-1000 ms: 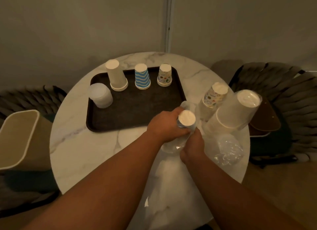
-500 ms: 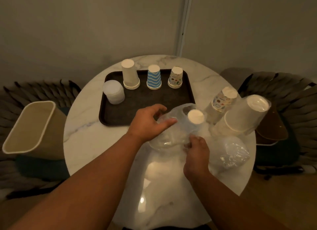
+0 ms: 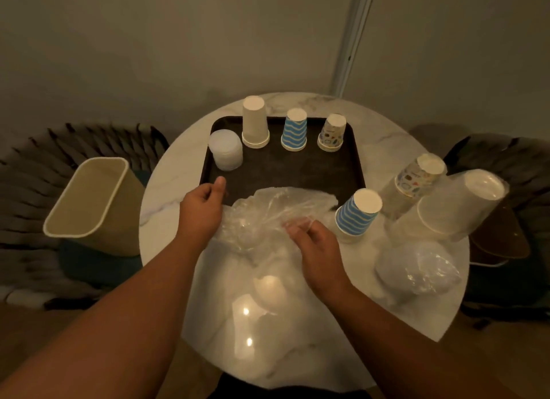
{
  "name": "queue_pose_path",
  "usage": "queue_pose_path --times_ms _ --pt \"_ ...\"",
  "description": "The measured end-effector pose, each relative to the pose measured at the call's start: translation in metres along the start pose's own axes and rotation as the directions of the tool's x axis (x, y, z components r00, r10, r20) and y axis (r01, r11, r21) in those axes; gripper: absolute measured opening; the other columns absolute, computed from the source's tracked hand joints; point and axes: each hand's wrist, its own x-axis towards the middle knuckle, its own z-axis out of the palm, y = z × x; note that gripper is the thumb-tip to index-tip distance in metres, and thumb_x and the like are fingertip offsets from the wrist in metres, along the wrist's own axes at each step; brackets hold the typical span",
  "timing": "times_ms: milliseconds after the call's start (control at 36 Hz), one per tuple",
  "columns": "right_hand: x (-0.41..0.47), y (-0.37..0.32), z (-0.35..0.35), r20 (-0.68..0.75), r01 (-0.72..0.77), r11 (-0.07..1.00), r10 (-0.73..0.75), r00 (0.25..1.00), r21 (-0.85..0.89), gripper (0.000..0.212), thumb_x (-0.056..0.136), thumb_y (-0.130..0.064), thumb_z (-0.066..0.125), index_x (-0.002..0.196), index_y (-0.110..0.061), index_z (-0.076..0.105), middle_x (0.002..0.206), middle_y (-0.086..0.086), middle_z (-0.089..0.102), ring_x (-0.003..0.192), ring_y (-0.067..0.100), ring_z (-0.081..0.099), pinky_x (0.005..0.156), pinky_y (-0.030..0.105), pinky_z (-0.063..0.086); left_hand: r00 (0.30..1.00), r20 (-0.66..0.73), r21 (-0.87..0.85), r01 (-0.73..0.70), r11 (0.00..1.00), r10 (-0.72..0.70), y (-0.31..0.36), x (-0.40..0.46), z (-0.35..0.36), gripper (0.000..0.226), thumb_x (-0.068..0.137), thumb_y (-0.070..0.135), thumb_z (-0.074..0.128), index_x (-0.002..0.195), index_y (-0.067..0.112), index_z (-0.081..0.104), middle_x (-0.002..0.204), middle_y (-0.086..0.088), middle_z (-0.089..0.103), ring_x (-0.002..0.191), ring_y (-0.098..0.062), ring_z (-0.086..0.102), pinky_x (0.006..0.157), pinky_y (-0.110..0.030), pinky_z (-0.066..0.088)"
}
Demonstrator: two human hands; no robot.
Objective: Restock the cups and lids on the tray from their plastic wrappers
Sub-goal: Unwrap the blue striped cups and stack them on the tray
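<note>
Beside round marble table (image 3: 208, 279), beige bin (image 3: 92, 202) tilts.

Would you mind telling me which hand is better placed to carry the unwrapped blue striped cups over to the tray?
Probably the right hand. It lies just beside the unwrapped blue striped stack, fingers pinching the empty wrapper. The left hand rests across the wrapper, by the tray edge.

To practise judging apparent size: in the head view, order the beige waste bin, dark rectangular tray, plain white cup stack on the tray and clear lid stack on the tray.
1. Dark rectangular tray
2. Beige waste bin
3. Plain white cup stack
4. Clear lid stack

Bin and tray are close; nearness may mislead.
</note>
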Motion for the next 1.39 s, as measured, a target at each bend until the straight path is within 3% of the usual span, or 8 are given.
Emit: queue_pose_path --times_ms 194,278,444,556,778,917,1111,1389 --pt "0.021 0.009 -0.002 -0.266 -0.22 0.968 0.183 0.947 -0.117 0.028 0.096 -0.036 0.058 0.078 -0.015 0.052 0.07 0.0 0.054 0.069 0.015 0.052 0.071 0.033 0.044 0.999 -0.037 -0.061 0.018 0.998 -0.02 -0.004 0.004 -0.014 0.043 0.1 0.047 0.046 0.073 0.02 0.065 0.081 -0.005 0.066 0.083 -0.021 0.06 0.083 -0.04 0.048" --pt "0.013 0.01 -0.003 -0.333 -0.033 0.939 -0.089 0.939 -0.343 0.031 0.084 -0.037 0.073 0.09 -0.018 0.049 0.085 -0.005 0.047 0.078 0.012 0.045 0.072 0.026 0.04 0.999 0.004 -0.005 -0.038 0.999 0.038 0.001 0.001 -0.013 0.042 0.101 0.045 0.046 0.075 0.019 0.065 0.08 -0.005 0.066 0.077 -0.015 0.058 0.076 -0.033 0.046" --pt "0.031 0.0 0.014 0.379 0.424 0.512 -0.197 0.904 -0.747 0.114 0.061 -0.067 0.074 0.153 -0.036 0.015 0.158 -0.002 0.019 0.146 0.021 0.013 0.117 0.04 0.014 0.979 0.161 0.036 -0.133 0.99 0.125 0.017 -0.003 -0.001 0.04 0.1 0.044 0.047 0.078 0.018 0.068 0.076 -0.002 0.066 0.075 -0.016 0.061 0.074 -0.033 0.049" --pt "0.054 0.0 0.021 0.476 0.443 0.332 0.022 0.879 -0.833 0.076 0.08 -0.045 0.069 0.147 -0.035 0.035 0.145 -0.001 0.048 0.144 0.024 0.028 0.118 0.045 0.013 0.972 0.179 0.04 -0.163 0.986 0.154 0.028 -0.004 0.005 0.04 0.099 0.044 0.049 0.079 0.016 0.067 0.072 0.002 0.063 0.07 -0.011 0.058 0.071 -0.031 0.047" --pt "0.065 0.01 -0.023 0.334 -0.119 0.857 0.318 0.887 -0.502 0.015 0.08 -0.01 0.072 0.095 -0.011 0.07 0.085 0.006 0.071 0.076 0.015 0.064 0.08 0.038 0.053 0.992 0.024 0.047 0.121 0.992 -0.122 0.013 0.016 -0.024 0.033 0.088 0.048 0.066 0.096 0.016 0.064 0.093 -0.002 0.062 0.094 -0.024 0.06 0.078 -0.037 0.048" --pt "0.063 0.014 -0.024 0.263 -0.342 0.874 0.44 0.859 -0.345 0.018 0.089 -0.001 0.06 0.105 0.006 0.063 0.088 0.027 0.065 0.068 0.024 0.068 0.073 0.04 0.055 0.82 0.386 -0.114 0.497 0.86 -0.422 -0.011 0.006 -0.029 0.063 0.079 0.012 0.08 0.13 0.026 0.046 0.118 -0.007 0.052 0.1 -0.034 0.062 0.074 -0.043 0.059" --pt "0.061 0.018 -0.028 0.06 -0.297 0.761 0.403 0.913 -0.576 0.015 0.095 -0.017 0.053 0.107 -0.021 0.061 0.1 -0.001 0.06 0.092 0.021 0.058 0.085 0.037 0.05 0.892 0.138 -0.143 0.448 0.883 -0.43 -0.045 0.014 -0.025 0.036 0.084 0.011 0.076 0.116 0.012 0.06 0.109 -0.017 0.065 0.083 -0.027 0.065 0.058 -0.033 0.055" --pt "0.054 0.019 -0.021 -0.036 -0.564 0.821 0.563 0.825 -0.088 0.009 0.094 -0.025 0.061 0.089 -0.019 0.066 0.091 0.004 0.059 0.079 0.016 0.052 0.069 0.03 0.041 0.895 0.107 -0.142 0.445 0.884 -0.433 -0.048 0.019 -0.028 0.031 0.095 0.034 0.062 0.118 0.013 0.062 0.108 -0.01 0.068 0.093 -0.028 0.068 0.064 -0.036 0.059"
